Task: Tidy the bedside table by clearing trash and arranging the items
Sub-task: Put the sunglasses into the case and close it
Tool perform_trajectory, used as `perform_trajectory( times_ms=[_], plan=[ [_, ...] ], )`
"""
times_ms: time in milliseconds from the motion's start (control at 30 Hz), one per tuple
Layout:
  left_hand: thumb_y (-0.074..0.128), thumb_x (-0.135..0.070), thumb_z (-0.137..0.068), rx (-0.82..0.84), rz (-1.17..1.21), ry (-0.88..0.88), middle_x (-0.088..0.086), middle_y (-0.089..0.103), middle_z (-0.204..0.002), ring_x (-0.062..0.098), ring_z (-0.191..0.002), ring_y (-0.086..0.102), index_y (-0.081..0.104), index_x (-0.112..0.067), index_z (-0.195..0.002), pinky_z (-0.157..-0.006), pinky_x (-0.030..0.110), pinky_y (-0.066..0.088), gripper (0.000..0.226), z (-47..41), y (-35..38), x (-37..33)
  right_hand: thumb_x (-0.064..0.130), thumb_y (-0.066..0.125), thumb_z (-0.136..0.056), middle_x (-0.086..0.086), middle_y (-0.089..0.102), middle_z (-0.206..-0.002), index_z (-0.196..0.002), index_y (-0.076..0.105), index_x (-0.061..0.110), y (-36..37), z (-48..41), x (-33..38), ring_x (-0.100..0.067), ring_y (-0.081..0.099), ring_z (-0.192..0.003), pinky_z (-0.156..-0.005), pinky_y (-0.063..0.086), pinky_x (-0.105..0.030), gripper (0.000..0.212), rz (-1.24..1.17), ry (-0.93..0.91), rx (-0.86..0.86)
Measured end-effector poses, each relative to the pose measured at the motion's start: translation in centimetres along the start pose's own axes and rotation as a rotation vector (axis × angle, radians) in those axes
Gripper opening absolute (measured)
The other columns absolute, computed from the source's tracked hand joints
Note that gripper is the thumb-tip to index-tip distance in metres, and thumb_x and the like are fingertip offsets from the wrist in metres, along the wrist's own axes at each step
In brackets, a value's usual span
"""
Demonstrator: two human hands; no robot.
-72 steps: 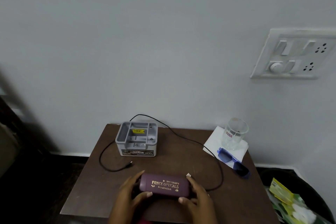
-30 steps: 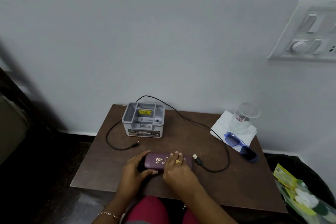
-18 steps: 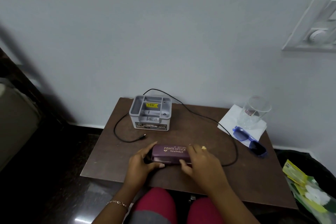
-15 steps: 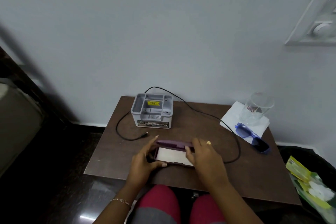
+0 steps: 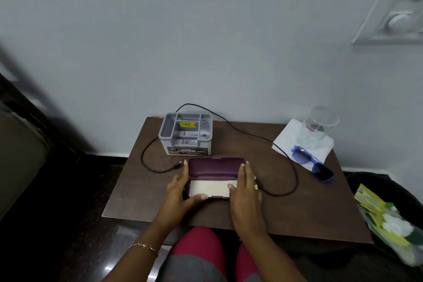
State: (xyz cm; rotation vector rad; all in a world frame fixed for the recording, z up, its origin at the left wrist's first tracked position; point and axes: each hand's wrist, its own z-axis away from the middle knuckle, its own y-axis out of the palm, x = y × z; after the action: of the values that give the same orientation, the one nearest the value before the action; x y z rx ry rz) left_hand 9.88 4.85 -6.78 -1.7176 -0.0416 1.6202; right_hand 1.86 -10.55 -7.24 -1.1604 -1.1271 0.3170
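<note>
An open case is steadied at both ends on a bedside counter.

At the back left, a grey box is marked "OPEL" on its front label; the print on its yellow sticker is too small to be read. The plug of a black cable lies just beside the left hand. That hand and the right hand are laid flat against the ends of the case, fingers straight and together, thumbs on its front rim. The case sits front and middle, lid raised, with pale cloth inside and no writing seen. At the right, a glass with an unreadable red label is set on a napkin, and sunglasses lie at the counter's edge. The cable could be snagged if the case is slid. The sunglasses could be knocked off by a careless reach.
</note>
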Motion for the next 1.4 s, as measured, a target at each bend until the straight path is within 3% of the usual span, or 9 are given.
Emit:
perform_trajectory(
  times_ms=[167, 400, 600, 733, 900, 1100, 1233, 1300, 1400],
  plan=[
    [0.053, -0.079, -0.047, 0.022, -0.054, -0.045, 0.001, 0.033, -0.117, 0.014, -0.113, 0.033, -0.009, -0.026, -0.145, -0.105, 0.024, 0.029, 0.127, -0.2, 0.2, -0.1, 0.029, 0.061, -0.086, -0.006, 0.033, -0.152, -0.14, 0.039, 0.007, 0.3, 0.0, -0.7, -0.026, 0.051, -0.125, -0.089, 0.048, -0.047, 0.062, 0.096, -0.014, -0.019],
    [0.047, -0.074, -0.046, 0.062, -0.114, -0.093, 0.007, 0.029, -0.112, 0.016, -0.104, 0.033, -0.01, -0.026, -0.139, -0.095, 0.015, 0.026, 0.119, -0.9, -0.1, -0.6, 0.049, 0.0, -0.08, 0.002, 0.009, -0.159, -0.149, 0.011, 0.017, -0.6, 0.0, -0.8, -0.02, 0.014, -0.145, -0.112, 0.022, -0.039, 0.077, 0.108, -0.006, 0.084],
    [0.07, -0.037, -0.078, 0.053, -0.062, -0.12, 0.006, 0.024, -0.12, 0.012, -0.111, 0.029, -0.009, -0.021, -0.147, -0.102, 0.017, 0.025, 0.106, -0.5, 0.0, -1.2, 0.041, 0.023, -0.094, 0.0, 0.02, -0.157, -0.145, 0.028, 0.014, -0.5, 0.2, -1.1, -0.023, 0.024, -0.141, -0.109, 0.03, -0.04, 0.058, 0.032, -0.077, -0.036],
    [0.065, -0.02, -0.085, -0.138, 0.104, -0.153, 0.009, 0.028, -0.113, 0.014, -0.091, 0.04, -0.006, -0.034, -0.143, -0.082, 0.003, 0.032, 0.093, 0.7, 0.1, -2.1, 0.037, 0.025, -0.095, -0.003, 0.031, -0.152, -0.139, 0.039, 0.011, -1.8, 0.1, -1.1, -0.023, 0.031, -0.132, -0.111, 0.027, -0.033, 0.053, -0.106, -0.11, -0.24],
    [0.062, -0.021, -0.087, -0.447, 0.188, -0.034, 0.0, 0.037, -0.106, -0.001, -0.078, 0.044, 0.038, -0.033, -0.137, -0.079, 0.007, 0.041, 0.058, 2.4, 1.8, -5.8, 0.033, 0.031, -0.095, -0.014, 0.046, -0.139, -0.128, 0.048, 0.003, -4.6, -0.5, -3.6, -0.025, 0.04, -0.13, -0.11, 0.03, -0.04, 0.048, -0.437, 0.146, -0.539],
    [0.05, -0.006, -0.093, -0.161, 0.353, 0.127, 0.0, 0.06, -0.109, 0.003, -0.095, 0.055, 0.055, -0.018, -0.124, -0.08, 0.015, 0.044, 0.033, -1.6, 7.3, -13.1, 0.024, 0.043, -0.093, -0.022, 0.046, -0.131, -0.128, 0.047, -0.002, -8.8, -1.4, -9.8, -0.035, 0.047, -0.121, -0.104, 0.037, -0.043, 0.043, -0.721, 0.577, -0.804],
    [0.043, 0.006, -0.092, 0.086, 0.388, -0.028, 0.011, 0.059, -0.117, 0.013, -0.096, 0.057, 0.05, -0.006, -0.128, -0.077, 0.016, 0.047, 0.039, -6.7, 14.3, -16.2, 0.016, 0.045, -0.095, -0.02, 0.042, -0.139, -0.135, 0.041, 0.0, -10.1, -1.6, -13.1, -0.03, 0.045, -0.126, -0.1, 0.033, -0.025, 0.043, -0.755, 0.71, -0.651],
    [0.04, 0.008, -0.09, 0.156, 0.298, -0.062, 0.017, 0.054, -0.128, 0.031, -0.11, 0.057, 0.044, -0.005, -0.133, -0.091, 0.036, 0.049, 0.045, -8.7, 17.2, -16.5, 0.016, 0.045, -0.095, -0.016, 0.043, -0.14, -0.135, 0.042, 0.002, -10.4, -1.6, -14.3, -0.027, 0.045, -0.126, -0.092, 0.028, -0.013, 0.043, -0.742, 0.689, -0.562],
    [0.038, 0.007, -0.087, 0.174, 0.057, -0.047, 0.019, 0.047, -0.138, 0.034, -0.129, 0.043, 0.039, -0.003, -0.138, -0.109, 0.037, 0.032, 0.053, -10.5, 19.8, -16.3, 0.016, 0.049, -0.093, -0.011, 0.049, -0.137, -0.135, 0.044, 0.009, -10.7, -1.7, -15.3, -0.02, 0.05, -0.122, -0.094, 0.035, -0.02, 0.043, -0.791, 0.657, -0.468]
  ],
)
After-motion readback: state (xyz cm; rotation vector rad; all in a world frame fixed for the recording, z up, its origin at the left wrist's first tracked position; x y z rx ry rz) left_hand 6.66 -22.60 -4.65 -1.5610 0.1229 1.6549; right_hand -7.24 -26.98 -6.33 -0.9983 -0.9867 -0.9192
